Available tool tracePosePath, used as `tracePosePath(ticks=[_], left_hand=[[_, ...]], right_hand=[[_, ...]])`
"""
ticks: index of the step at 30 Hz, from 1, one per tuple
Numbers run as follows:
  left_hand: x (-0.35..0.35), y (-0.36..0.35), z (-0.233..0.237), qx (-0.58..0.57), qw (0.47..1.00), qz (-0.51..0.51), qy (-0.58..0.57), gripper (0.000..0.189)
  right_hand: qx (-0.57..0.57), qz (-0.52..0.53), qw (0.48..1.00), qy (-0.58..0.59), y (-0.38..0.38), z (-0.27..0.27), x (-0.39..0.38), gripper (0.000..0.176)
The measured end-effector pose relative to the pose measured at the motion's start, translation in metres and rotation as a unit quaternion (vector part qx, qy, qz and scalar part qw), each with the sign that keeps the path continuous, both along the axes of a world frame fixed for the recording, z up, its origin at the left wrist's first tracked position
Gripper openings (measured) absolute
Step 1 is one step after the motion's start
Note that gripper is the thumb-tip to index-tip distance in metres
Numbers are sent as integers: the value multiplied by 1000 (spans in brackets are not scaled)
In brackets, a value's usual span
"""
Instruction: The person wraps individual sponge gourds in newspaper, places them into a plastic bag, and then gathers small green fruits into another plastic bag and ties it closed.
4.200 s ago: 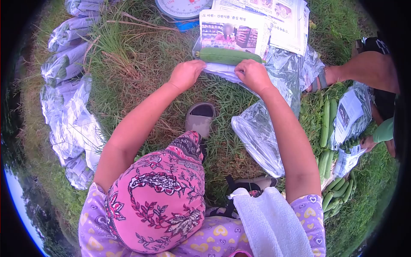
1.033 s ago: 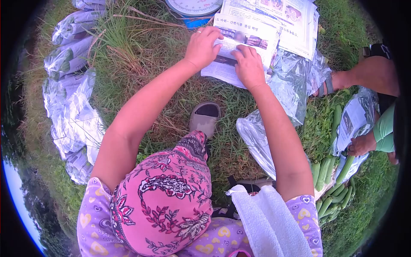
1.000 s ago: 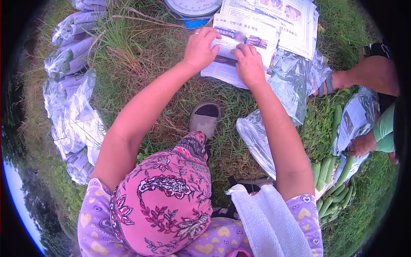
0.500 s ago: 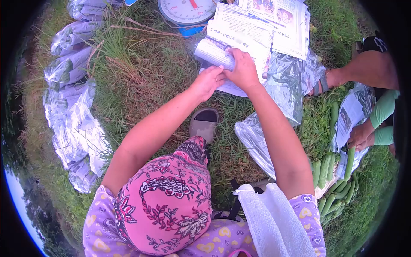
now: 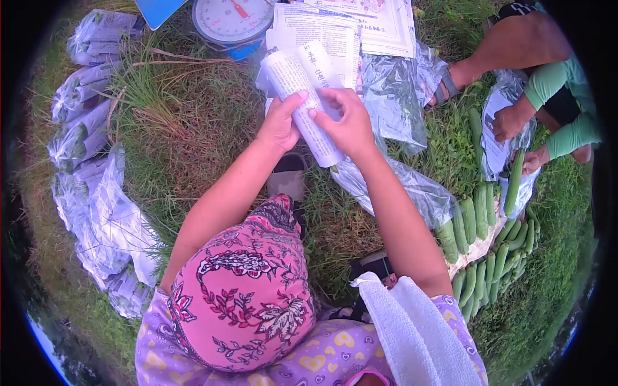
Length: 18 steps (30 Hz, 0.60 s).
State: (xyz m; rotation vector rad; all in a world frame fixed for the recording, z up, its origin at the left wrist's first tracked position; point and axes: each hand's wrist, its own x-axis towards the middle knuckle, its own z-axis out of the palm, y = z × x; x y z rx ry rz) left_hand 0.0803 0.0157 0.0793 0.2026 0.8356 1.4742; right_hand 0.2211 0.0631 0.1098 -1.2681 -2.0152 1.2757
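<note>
A roll of printed paper [image 5: 308, 112] is between my two hands, tilted, with a small green tip showing at its lower end. My left hand [image 5: 283, 120] grips the roll from the left, thumb lying on the paper. On the other side my right hand [image 5: 347, 121] wraps round it, thumb pressed on top. Clear plastic shows beside the roll's upper left edge. Just behind the roll lies a stack of printed sheets [image 5: 344, 38].
A dial scale [image 5: 233, 18] stands at the top. Wrapped bundles in clear bags [image 5: 74, 145] line the left side. Clear plastic bags [image 5: 393, 96] lie right of my hands. Long green vegetables [image 5: 468, 219] lie at right, near a co-worker's hands [image 5: 510, 122] holding paper and one vegetable.
The paper roll has turned from lying nearly sideways to pointing toward me, and it has come closer. My hands now hold its two sides. The co-worker's hands have moved apart.
</note>
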Motion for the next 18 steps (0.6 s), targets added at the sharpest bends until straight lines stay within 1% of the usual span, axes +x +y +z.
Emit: tracePosePath(ticks=[1, 4, 5, 8, 9, 10, 12, 13, 14, 15, 16, 18], left_hand=[[6, 1, 8, -13, 1000, -3, 15, 53], [16, 5, 21, -14, 995, -84, -45, 50], [25, 7, 26, 2, 994, -104, -45, 45], [67, 9, 50, 42, 988, -137, 50, 44], [79, 5, 51, 70, 980, -162, 88, 48], [89, 1, 53, 101, 965, -195, 144, 55], [99, -7, 57, 225, 920, -268, 174, 58], [100, -9, 56, 280, 894, -280, 212, 54], [95, -13, 53, 311, 831, -284, 364, 51], [86, -19, 47, 336, 743, -280, 506, 49], [77, -23, 41, 351, 634, -268, 634, 47], [63, -41, 24, 345, 489, -372, 710, 47]], right_hand=[[138, -52, 986, -77, -3, 7, 14, 64], [45, -173, 984, -3, -5, 13, 56, 69], [-110, -167, 972, 119, -7, 13, 69, 72], [-196, -114, 966, 128, -33, 50, 83, 73], [-108, -112, 987, 32, -44, 49, 88, 69], [-90, -137, 986, 38, -54, 51, 92, 67], [-53, -187, 980, 51, -76, 53, 103, 64], [-84, -231, 963, 110, -90, 48, 114, 59], [-106, -242, 958, 114, -102, 46, 128, 59], [-128, -254, 951, 118, -114, 47, 144, 60], [-149, -266, 944, 123, -126, 48, 159, 60], [-185, -279, 934, 126, -152, 53, 183, 60]])
